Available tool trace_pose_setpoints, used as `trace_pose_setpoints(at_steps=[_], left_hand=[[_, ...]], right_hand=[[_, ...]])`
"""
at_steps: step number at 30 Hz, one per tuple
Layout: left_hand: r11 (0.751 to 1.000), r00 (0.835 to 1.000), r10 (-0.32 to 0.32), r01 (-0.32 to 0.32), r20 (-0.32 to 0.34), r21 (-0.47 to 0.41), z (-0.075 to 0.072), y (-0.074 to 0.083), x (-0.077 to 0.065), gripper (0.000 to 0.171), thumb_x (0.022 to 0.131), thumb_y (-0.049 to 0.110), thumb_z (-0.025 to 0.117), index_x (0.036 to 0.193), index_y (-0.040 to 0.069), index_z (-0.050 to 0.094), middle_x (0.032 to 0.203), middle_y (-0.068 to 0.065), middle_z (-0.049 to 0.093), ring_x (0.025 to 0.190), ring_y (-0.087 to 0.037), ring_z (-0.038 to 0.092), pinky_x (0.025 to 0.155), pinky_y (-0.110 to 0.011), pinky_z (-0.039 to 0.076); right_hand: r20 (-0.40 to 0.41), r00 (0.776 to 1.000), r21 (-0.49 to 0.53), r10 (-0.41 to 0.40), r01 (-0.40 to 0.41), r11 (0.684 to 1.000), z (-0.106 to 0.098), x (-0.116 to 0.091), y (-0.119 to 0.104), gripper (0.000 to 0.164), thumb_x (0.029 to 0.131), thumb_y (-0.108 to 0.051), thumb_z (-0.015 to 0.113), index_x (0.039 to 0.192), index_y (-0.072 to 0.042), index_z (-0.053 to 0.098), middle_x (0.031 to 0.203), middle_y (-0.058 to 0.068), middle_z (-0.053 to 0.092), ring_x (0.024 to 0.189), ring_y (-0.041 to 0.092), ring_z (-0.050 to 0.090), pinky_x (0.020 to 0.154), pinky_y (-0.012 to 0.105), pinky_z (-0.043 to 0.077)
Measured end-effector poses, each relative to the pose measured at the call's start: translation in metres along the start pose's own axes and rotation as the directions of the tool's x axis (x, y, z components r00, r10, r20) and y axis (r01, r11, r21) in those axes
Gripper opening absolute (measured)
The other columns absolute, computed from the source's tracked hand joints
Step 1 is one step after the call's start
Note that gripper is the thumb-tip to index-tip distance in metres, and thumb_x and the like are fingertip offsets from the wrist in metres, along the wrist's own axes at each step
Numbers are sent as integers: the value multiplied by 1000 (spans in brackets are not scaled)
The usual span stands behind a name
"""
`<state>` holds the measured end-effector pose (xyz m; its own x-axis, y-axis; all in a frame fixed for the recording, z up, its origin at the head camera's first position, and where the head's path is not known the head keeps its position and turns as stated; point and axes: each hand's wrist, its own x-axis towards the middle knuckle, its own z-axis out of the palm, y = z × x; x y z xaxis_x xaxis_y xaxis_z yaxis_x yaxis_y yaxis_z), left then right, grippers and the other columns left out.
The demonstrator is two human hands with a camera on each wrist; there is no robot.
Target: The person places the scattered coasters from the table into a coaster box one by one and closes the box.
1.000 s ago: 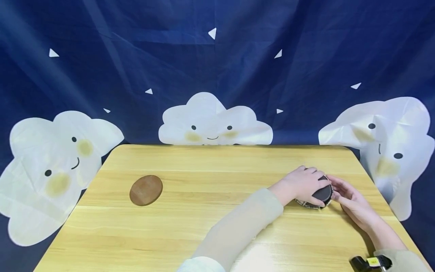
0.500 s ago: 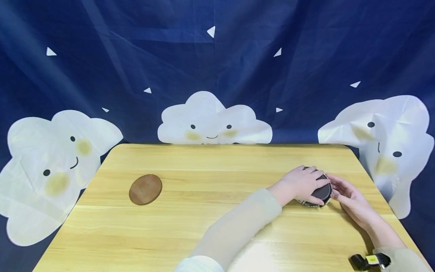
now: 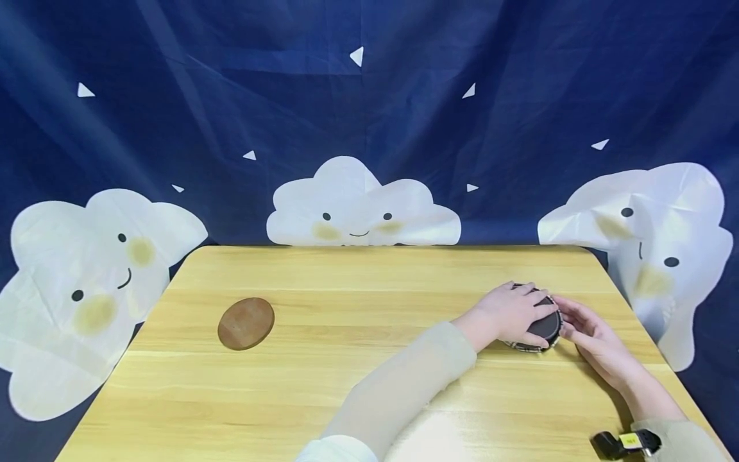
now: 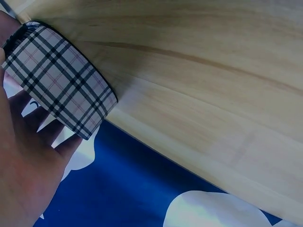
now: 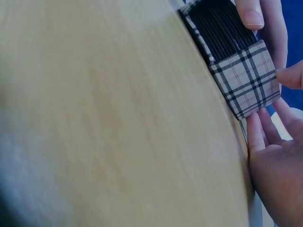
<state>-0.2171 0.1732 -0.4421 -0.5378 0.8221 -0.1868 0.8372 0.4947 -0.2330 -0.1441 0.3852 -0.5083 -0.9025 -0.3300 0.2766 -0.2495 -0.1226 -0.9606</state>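
Note:
A round coaster holder with a plaid wall (image 4: 61, 78) and a black top (image 3: 548, 327) stands on the table at the right in the head view. Thin dark layers, which look like stacked coasters (image 5: 222, 28), show through the gap in its side. Across the top lies my left hand (image 3: 510, 314), fingers spread and thumb over the near edge. My right hand (image 3: 600, 350) holds the holder's right side; in the right wrist view its thumb is at the upper edge and its fingers (image 5: 256, 135) touch the plaid wall.
A brown round disc (image 3: 246, 324), like a coaster, lies on the left part of the wooden table (image 3: 346, 282). Behind the table hangs a dark blue curtain (image 3: 288, 96) with smiling white clouds. A black device with a yellow label (image 3: 629, 441) is at my right wrist.

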Motion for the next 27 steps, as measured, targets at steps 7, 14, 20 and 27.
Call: trace_pose_setpoints(at_steps=[7, 14, 20, 27], left_hand=[[1000, 1000, -13, 13, 2, 12, -4, 2, -1, 79, 99, 83, 34, 167, 47, 19, 175, 18, 21, 162, -8, 21, 130, -29, 25], [999, 1000, -7, 7, 13, 37, -7, 5, -3, 77, 101, 79, 35, 168, 44, 21, 175, 16, 23, 161, -7, 23, 127, -27, 28], [1000, 1000, 18, -19, 13, 23, -6, 1, -4, 78, 101, 78, 38, 168, 43, 20, 175, 15, 23, 162, -8, 23, 129, -27, 26], [999, 1000, 19, -19, 3, 31, -4, 0, -3, 78, 101, 79, 37, 168, 43, 21, 174, 14, 24, 161, -7, 23, 129, -27, 26]], right_hand=[[-1, 1000, -6, -7, 7, 1000, 1, 0, -1, 59, 104, 16, 39, 158, -7, 45, 151, -10, 59, 129, 0, 59, 103, 13, 46], [-3, 1000, -3, -10, 10, 1000, 1, 0, -1, 62, 102, 20, 35, 158, -7, 45, 150, -10, 60, 129, -1, 60, 103, 12, 47], [0, 1000, -1, -17, 17, 1000, 1, 0, 0, 58, 104, 15, 41, 158, -6, 45, 150, -9, 60, 129, 0, 60, 104, 13, 47], [23, 999, 31, -28, 27, 999, 0, 2, -1, 65, 99, 22, 33, 158, -5, 44, 150, -8, 60, 129, 1, 60, 105, 13, 47]])
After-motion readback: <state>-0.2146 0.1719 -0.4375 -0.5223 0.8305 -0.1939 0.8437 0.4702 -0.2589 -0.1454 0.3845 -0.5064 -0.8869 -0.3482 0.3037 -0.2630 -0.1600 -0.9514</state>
